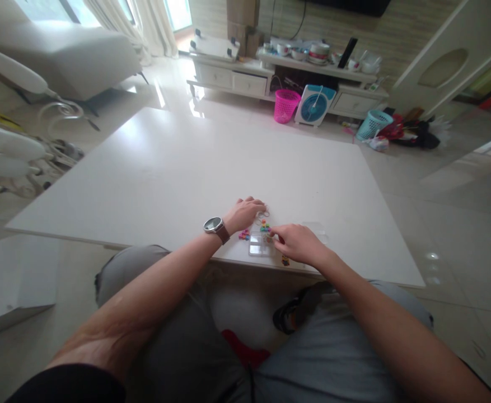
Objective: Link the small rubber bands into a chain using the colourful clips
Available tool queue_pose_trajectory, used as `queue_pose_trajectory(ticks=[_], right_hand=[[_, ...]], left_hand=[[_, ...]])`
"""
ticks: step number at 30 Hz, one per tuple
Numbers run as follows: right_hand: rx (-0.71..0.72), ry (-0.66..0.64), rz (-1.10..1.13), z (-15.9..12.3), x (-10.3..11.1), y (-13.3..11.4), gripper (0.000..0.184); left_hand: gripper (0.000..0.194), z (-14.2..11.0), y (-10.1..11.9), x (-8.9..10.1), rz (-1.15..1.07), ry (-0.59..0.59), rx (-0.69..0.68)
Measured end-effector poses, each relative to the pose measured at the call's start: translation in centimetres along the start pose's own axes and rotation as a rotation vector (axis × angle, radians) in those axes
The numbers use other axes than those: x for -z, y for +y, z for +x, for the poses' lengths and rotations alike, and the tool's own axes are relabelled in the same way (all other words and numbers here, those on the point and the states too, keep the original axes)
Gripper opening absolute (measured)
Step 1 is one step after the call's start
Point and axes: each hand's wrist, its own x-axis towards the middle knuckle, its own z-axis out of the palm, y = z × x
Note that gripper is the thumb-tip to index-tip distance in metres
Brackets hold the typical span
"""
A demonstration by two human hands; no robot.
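My left hand (246,213), with a watch (214,225) on the wrist, rests on the table with its fingers apart, beside several thin rings (263,214). My right hand (298,242) reaches over the right part of a clear compartment box (257,244). Its thumb and fingers are bent together, and anything between them is too small to make out. Small colourful pieces (265,227) lie just behind the box, and a pink and orange group (244,235) is at its left. A dark and yellow piece (285,261) lies below my right hand.
The white table (211,162) reaches far ahead, with its near edge above my knees. A clear lid-like sheet (314,228) lies right of my right hand. Beyond the table stand a pink basket (286,106), a blue fan (314,106) and a low cabinet (249,84).
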Motion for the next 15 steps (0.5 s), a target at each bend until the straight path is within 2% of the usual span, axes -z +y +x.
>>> queue_pose_trajectory(ticks=[5,8,13,15], right_hand=[[-0.007,-0.009,0.005,-0.2,0.0,0.1,0.027],[-0.009,-0.015,-0.001,-0.3,0.1,0.1,0.025],[-0.013,-0.025,-0.005,-0.4,0.3,0.0,0.023],[-0.014,-0.024,0.000,-0.5,0.3,0.1,0.024]], left_hand=[[0.036,0.8,-0.9,0.1,-0.059,0.001,-0.007],[0.028,0.7,-1.2,0.6,-0.082,0.003,0.035],[0.043,0.3,-1.9,1.7,-0.124,0.054,0.124],[0.040,0.2,-2.2,1.8,-0.131,0.057,0.140]])
